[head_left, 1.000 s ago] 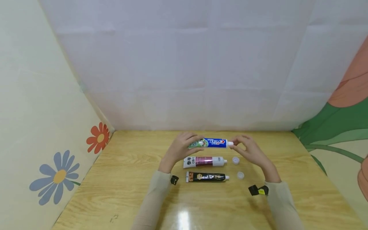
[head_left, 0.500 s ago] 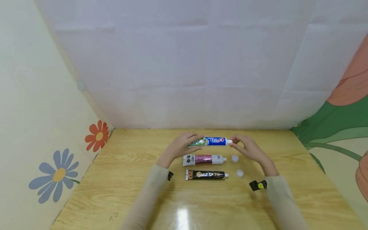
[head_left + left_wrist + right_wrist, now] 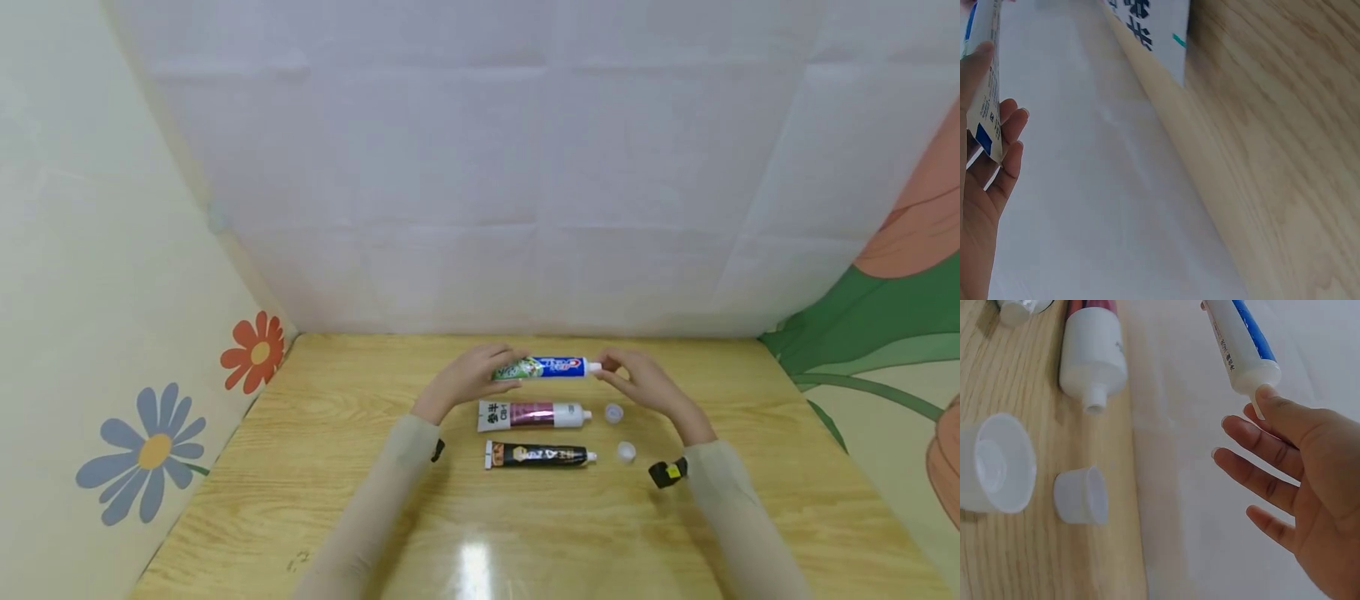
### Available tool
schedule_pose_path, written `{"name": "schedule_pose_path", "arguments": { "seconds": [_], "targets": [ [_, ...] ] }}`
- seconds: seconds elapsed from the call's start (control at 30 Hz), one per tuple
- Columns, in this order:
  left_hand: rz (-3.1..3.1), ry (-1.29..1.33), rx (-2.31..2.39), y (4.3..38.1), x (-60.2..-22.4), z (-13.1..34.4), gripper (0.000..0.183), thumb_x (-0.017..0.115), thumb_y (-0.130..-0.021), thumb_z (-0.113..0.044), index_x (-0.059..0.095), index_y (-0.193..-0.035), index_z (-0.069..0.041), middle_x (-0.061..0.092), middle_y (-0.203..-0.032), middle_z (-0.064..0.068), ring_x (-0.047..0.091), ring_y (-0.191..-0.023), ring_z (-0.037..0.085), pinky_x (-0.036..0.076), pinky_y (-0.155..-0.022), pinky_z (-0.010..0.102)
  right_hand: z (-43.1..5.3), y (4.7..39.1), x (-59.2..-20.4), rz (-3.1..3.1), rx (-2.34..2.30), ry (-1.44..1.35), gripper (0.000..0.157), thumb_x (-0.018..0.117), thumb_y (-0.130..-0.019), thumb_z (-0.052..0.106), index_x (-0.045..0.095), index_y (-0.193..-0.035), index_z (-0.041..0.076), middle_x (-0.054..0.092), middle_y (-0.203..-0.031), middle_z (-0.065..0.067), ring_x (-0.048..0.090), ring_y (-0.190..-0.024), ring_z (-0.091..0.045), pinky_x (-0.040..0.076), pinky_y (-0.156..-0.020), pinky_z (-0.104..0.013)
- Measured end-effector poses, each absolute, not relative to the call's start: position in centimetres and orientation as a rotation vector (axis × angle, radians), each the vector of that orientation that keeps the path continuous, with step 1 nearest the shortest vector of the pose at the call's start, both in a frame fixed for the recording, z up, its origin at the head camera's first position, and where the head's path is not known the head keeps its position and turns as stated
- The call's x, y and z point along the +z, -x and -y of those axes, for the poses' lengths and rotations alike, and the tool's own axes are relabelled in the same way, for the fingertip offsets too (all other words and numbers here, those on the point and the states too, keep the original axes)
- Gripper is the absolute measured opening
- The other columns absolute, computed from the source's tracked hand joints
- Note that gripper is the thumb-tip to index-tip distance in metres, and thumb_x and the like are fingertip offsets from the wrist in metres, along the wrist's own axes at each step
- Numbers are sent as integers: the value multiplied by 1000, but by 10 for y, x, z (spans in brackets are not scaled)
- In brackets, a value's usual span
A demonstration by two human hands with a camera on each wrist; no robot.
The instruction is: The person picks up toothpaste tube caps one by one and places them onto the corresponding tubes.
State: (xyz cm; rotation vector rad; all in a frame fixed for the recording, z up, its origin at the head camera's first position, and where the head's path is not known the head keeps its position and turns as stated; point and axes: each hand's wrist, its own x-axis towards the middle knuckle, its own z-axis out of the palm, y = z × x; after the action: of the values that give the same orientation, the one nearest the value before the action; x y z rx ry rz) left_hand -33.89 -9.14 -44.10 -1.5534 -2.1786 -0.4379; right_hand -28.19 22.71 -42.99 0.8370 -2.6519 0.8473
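Note:
A blue and green toothpaste tube (image 3: pixel 561 367) is held level above the far part of the table, white nozzle end to the right. My left hand (image 3: pixel 472 374) grips its flat tail end between thumb and fingers; in the left wrist view the printed back of the tube (image 3: pixel 988 106) shows. My right hand (image 3: pixel 643 381) pinches the tube's narrow white tip between thumb and forefinger, its other fingers spread loosely. Nearer me lie a white and pink toothpaste tube (image 3: pixel 532 415) and a black toothpaste tube (image 3: pixel 543 455), both with uncapped nozzles pointing right.
Two white caps, a far cap (image 3: pixel 613 413) and a near cap (image 3: pixel 626 452), rest right of the lying tubes' nozzles. The wooden table (image 3: pixel 337 517) meets a white backdrop (image 3: pixel 480 275) just beyond my hands. Flower-patterned panels flank it on both sides.
Both hands keep their hold on the blue and green tube, which has shifted very slightly left. The lying tubes and caps stay in place; the head view moves slightly.

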Motion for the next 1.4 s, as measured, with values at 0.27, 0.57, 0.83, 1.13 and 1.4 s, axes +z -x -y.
{"name": "schedule_pose_path", "arguments": {
  "seconds": [0.27,0.57,0.83,1.13,1.4],
  "targets": [
    [2272,1545,-394,350,-451,92,56,71,-81,-26,52,-130,-6,62,-114,6,59,-99,16,47,-93,29,-231,296,-447,2691,807,-821,14,62,-89,19,63,-99,9,66,-85,1,61,-79,-15,52,-76,-43],
    [2481,1494,-278,357,-457,93,56,63,-87,-35,46,-136,-14,58,-120,3,57,-106,17,43,-100,35,-231,306,-458,2712,741,-818,13,62,-89,20,63,-99,11,67,-85,-1,62,-79,-16,53,-74,-41],
    [2648,1457,-242,362,-455,92,57,61,-88,-37,44,-138,-16,54,-130,4,51,-118,21,36,-106,42,-232,312,-463,2745,683,-819,17,60,-90,23,64,-101,10,67,-86,0,62,-78,-15,53,-75,-38],
    [2768,1409,-163,369,-460,91,59,59,-87,-44,41,-139,-21,51,-132,2,50,-119,19,36,-107,41,-233,323,-467,2761,633,-863,16,59,-91,25,64,-99,11,65,-83,3,60,-75,-13,51,-72,-36],
    [2820,1404,-195,376,-472,88,62,60,-85,-46,42,-139,-21,54,-128,2,54,-111,16,43,-100,36,-234,328,-476,2843,691,-827,13,59,-91,23,65,-96,13,65,-83,1,58,-75,-12,51,-73,-35]
  ]
}}
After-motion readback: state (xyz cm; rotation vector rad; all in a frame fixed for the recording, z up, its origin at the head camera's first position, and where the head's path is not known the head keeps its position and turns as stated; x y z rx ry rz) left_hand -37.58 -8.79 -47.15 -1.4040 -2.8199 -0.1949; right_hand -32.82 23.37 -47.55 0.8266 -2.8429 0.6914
